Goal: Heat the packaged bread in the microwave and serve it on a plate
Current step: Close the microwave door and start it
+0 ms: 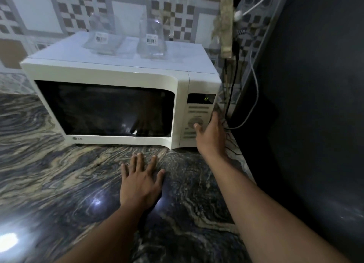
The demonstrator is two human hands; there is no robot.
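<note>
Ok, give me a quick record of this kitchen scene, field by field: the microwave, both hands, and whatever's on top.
microwave: white, on the marble counter, door shut
display: lit, one green figure
right hand: at the control panel, thumb on the dial
left hand: flat on the counter, fingers spread, holding nothing
on top: two clear containers with barcode labels
bread: not visible; window too dark to tell
plate: not in view
</note>
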